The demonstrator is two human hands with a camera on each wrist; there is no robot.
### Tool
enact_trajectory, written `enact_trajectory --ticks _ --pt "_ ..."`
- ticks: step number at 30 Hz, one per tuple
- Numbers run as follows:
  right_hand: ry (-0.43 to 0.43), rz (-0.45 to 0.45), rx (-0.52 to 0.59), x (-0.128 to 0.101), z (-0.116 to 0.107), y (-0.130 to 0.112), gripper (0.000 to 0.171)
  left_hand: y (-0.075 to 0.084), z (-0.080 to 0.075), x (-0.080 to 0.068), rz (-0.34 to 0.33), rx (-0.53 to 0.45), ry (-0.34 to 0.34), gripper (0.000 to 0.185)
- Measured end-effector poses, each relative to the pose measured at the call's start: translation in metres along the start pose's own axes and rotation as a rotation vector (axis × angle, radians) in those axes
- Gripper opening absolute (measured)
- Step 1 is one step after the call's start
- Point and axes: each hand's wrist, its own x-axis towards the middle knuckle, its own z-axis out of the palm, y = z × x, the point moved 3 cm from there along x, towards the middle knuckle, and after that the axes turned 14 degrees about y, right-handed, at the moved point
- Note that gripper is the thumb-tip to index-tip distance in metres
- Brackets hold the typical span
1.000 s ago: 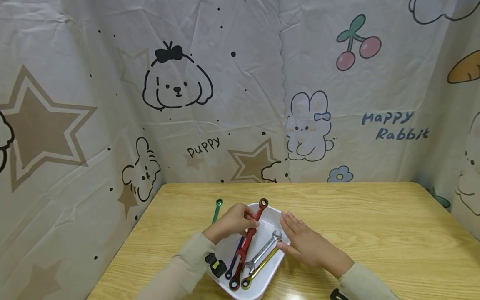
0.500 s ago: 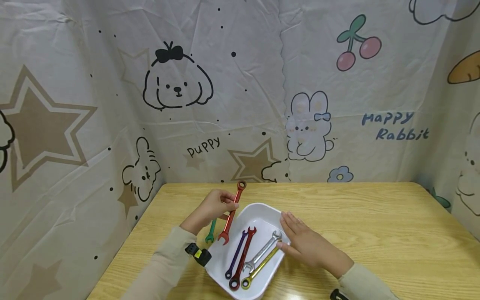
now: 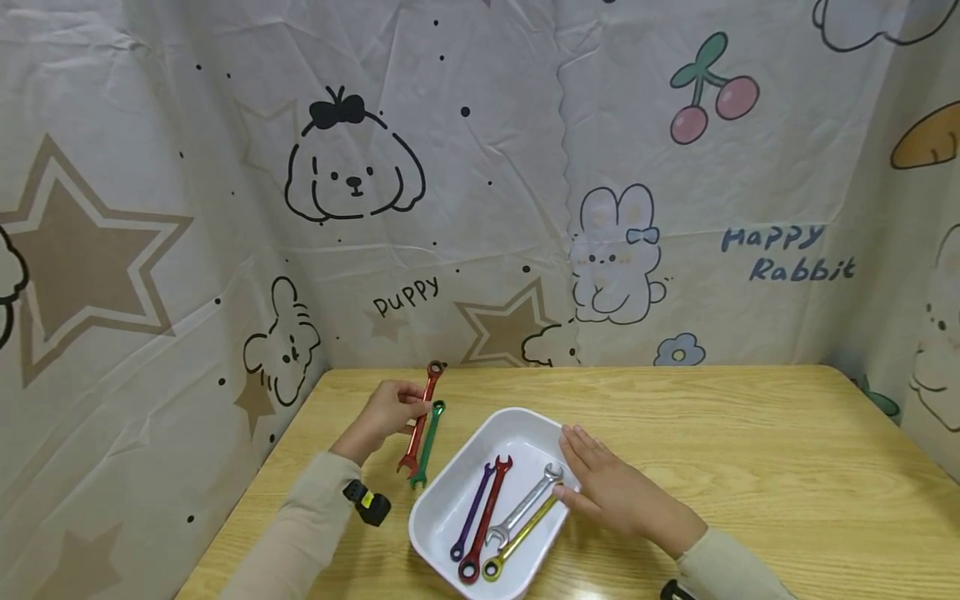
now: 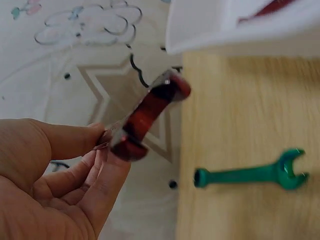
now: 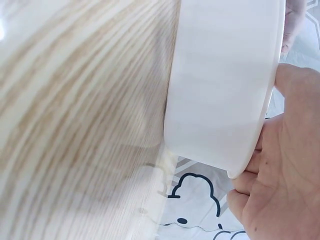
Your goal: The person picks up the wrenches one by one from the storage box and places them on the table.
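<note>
Carried leftward out of the white tray (image 3: 450, 500), the orange-red wrench (image 3: 420, 417) is now pinched in the left hand (image 3: 384, 414), just beside the green wrench (image 3: 426, 446) on the surface (image 3: 750, 467). Right hand (image 3: 611, 487) rests flat against the tray's right wall, fingers straight.

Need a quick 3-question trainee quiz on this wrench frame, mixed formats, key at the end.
1. True or false: the left hand pinches the red wrench clear of the white tray.
2. How many wrenches lie in the tray? A) two B) four C) six
3. Fill in: the ____ wrench lies on the table beside the red one.

Key: 1 true. 2 B: purple, dark red, silver, yellow. 3 green. The right hand rests against the tray's rim.
</note>
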Motion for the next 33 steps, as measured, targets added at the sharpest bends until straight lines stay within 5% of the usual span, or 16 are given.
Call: enact_trajectory --ticks 18,33 --pt "0.007 0.005 0.001 -0.002 0.003 0.002 0.073 -0.052 -0.003 0.016 -0.087 0.078 0.104 0.019" --pt "0.016 0.002 0.005 -0.001 0.001 0.002 0.073 -0.073 0.004 0.024 0.001 0.186 0.165 0.011"
